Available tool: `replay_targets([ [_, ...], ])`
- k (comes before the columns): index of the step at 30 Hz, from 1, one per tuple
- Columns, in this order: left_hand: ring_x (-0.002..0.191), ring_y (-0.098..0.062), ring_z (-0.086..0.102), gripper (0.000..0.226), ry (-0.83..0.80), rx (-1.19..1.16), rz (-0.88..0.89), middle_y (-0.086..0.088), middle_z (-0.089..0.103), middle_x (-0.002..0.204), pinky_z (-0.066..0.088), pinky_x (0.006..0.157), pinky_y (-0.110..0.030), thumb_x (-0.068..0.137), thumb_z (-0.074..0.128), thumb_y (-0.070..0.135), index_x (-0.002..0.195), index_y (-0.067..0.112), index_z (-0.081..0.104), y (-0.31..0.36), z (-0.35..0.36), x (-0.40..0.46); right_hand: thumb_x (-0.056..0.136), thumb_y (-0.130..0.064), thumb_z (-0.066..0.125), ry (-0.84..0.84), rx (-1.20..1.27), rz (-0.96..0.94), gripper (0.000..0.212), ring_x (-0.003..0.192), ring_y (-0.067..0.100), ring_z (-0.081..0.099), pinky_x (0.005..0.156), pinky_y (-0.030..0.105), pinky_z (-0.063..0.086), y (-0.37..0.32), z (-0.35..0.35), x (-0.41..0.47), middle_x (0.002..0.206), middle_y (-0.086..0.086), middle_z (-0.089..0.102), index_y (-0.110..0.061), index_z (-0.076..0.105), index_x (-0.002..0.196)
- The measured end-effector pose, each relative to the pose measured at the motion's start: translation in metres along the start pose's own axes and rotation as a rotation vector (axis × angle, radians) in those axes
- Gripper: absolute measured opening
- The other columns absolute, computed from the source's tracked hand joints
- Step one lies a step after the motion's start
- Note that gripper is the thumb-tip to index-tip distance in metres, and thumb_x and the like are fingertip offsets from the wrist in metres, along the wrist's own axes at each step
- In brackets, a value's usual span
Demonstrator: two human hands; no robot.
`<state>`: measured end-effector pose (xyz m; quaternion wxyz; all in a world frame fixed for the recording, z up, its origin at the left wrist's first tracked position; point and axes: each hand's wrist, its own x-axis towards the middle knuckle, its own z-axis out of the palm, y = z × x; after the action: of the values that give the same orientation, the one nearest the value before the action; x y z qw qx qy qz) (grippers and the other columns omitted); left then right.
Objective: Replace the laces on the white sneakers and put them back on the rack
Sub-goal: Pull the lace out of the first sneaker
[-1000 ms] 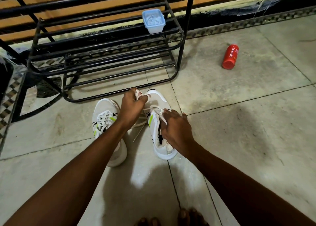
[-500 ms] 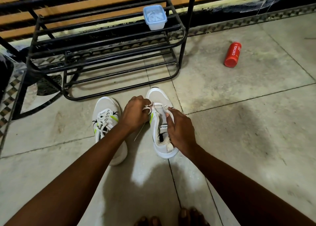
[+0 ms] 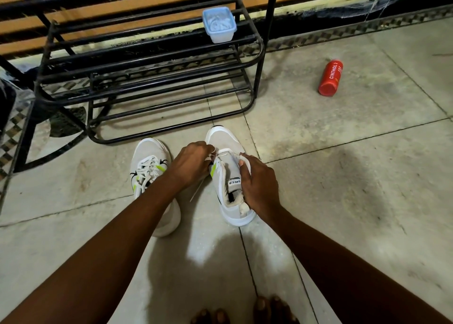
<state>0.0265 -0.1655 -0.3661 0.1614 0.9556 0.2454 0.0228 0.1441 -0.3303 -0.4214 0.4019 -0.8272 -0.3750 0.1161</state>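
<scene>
On the tiled floor before the shoe rack (image 3: 255, 54), the left hand (image 3: 190, 165), drawn back from the toe, pinches the white lace (image 3: 212, 155) at the right-side sneaker (image 3: 226, 176); the right hand (image 3: 259, 185) grips its collar. Its upper eyelets are now bare, so unlacing is nearly complete. The other sneaker (image 3: 152, 174) remains laced.

The left hand (image 3: 190, 163) has drawn the lace (image 3: 212, 157) down from near the right sneaker's (image 3: 226, 176) toe.
</scene>
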Motion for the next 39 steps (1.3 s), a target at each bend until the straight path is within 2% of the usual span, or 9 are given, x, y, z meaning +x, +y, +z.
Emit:
replay_targets([
  [8,0.090,-0.038,0.063,0.024,-0.003,0.168,-0.050,-0.018,0.064,0.097,0.044,0.073,-0.034,0.080,0.076,0.007,0.104,0.006,0.073,0.005,-0.011,0.008,0.103,-0.036,0.038,0.007,-0.031,-0.069,0.042,0.103,0.023,0.068,0.089,0.041,0.055,-0.005,-0.004,0.001,0.113,0.002,0.073,-0.014,0.068,0.122],
  [12,0.069,-0.023,0.062,0.021,0.124,-0.392,-0.291,-0.002,0.065,0.069,0.043,0.063,-0.032,0.076,0.067,0.000,0.071,0.019,0.065,-0.006,-0.004,0.002,0.101,-0.034,0.036,0.006,-0.060,-0.062,0.043,0.102,0.026,0.067,0.088,0.041,0.055,-0.004,-0.005,0.000,0.113,0.003,0.072,-0.014,0.067,0.123],
  [16,0.053,-0.010,0.044,0.035,0.344,-0.993,-0.615,0.007,0.053,0.057,0.034,0.055,-0.025,0.081,0.058,-0.006,0.059,0.021,0.064,-0.029,-0.004,-0.005,0.101,-0.030,0.038,0.053,-0.073,-0.006,0.042,0.104,0.028,0.067,0.090,0.037,0.053,-0.002,-0.004,0.000,0.117,0.006,0.072,-0.011,0.067,0.123],
  [20,0.053,-0.006,0.053,0.030,0.218,-0.888,-0.538,0.005,0.059,0.059,0.042,0.053,-0.020,0.082,0.062,-0.013,0.070,0.014,0.064,-0.031,-0.018,-0.015,0.102,-0.034,0.034,0.055,-0.081,-0.029,0.045,0.106,0.027,0.066,0.091,0.040,0.053,-0.006,-0.003,-0.002,0.118,0.005,0.071,-0.011,0.066,0.124],
  [23,0.065,-0.013,0.060,0.008,0.035,-0.777,-0.488,-0.003,0.064,0.071,0.048,0.062,-0.027,0.076,0.068,0.006,0.083,0.009,0.065,-0.022,-0.011,-0.017,0.101,-0.037,0.031,0.055,-0.090,-0.035,0.050,0.108,0.027,0.066,0.092,0.042,0.053,-0.008,-0.003,-0.002,0.120,0.006,0.070,-0.011,0.065,0.126],
  [28,0.116,-0.043,0.055,0.045,-0.234,-0.088,-0.420,-0.016,0.057,0.121,0.046,0.098,-0.046,0.075,0.057,0.043,0.112,0.019,0.057,-0.008,0.004,-0.013,0.098,-0.039,0.029,0.030,-0.113,-0.043,0.053,0.109,0.027,0.065,0.093,0.043,0.053,-0.012,-0.007,-0.002,0.121,0.006,0.069,-0.012,0.064,0.127],
  [31,0.128,-0.043,0.040,0.061,-0.310,0.097,-0.410,-0.011,0.041,0.137,0.032,0.113,-0.052,0.084,0.068,0.040,0.139,0.028,0.043,-0.003,0.015,-0.016,0.099,-0.036,0.033,0.017,-0.115,-0.075,0.049,0.108,0.027,0.066,0.093,0.045,0.053,-0.012,-0.009,-0.001,0.118,0.008,0.069,-0.010,0.065,0.126],
  [34,0.124,-0.044,0.045,0.065,-0.319,0.133,-0.374,-0.012,0.040,0.136,0.035,0.109,-0.049,0.086,0.069,0.033,0.142,0.025,0.036,-0.006,0.022,-0.014,0.099,-0.037,0.042,0.000,-0.074,-0.115,0.045,0.107,0.028,0.066,0.093,0.044,0.053,-0.011,-0.010,0.001,0.115,0.011,0.070,-0.006,0.067,0.122],
  [39,0.123,-0.040,0.055,0.037,-0.364,0.043,-0.357,-0.019,0.053,0.134,0.045,0.098,-0.039,0.096,0.060,0.028,0.129,0.012,0.054,-0.007,0.025,-0.015,0.092,-0.032,0.063,0.023,0.113,-0.137,0.033,0.097,0.022,0.067,0.087,0.037,0.053,-0.011,-0.020,0.004,0.105,0.006,0.070,-0.005,0.069,0.110],
])
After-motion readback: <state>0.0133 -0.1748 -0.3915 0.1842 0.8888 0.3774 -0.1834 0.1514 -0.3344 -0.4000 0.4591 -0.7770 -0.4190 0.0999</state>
